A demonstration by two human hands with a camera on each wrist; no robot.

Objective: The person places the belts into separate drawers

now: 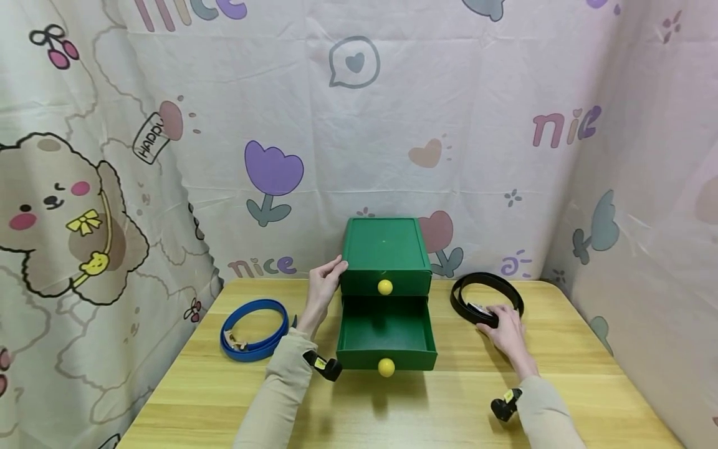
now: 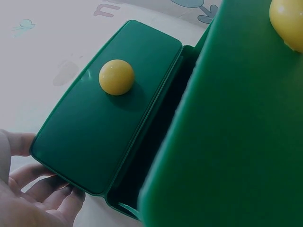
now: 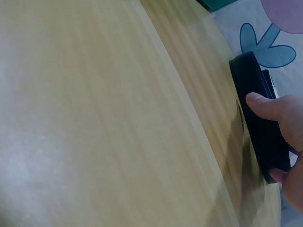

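In the head view, a green two-drawer cabinet (image 1: pixel 386 243) with yellow round knobs stands mid-table, its lower drawer (image 1: pixel 387 364) pulled out and bare inside. My left hand (image 1: pixel 321 288) rests against the cabinet's upper left side; the left wrist view shows thumb and fingers (image 2: pixel 29 175) touching the edge near the upper drawer front (image 2: pixel 90 127). To the right, a coiled black belt (image 1: pixel 490 278) with a silver buckle lies on the table. My right hand (image 1: pixel 508 332) grips its near side, thumb on the strap's outer face (image 3: pixel 258 118); some fingers are hidden.
A coiled blue belt (image 1: pixel 255 357) with a gold-coloured buckle lies left of the cabinet, near my left forearm. The light wooden table (image 1: pixel 460 411) meets a printed cloth backdrop (image 1: pixel 387 137) behind and at both sides.
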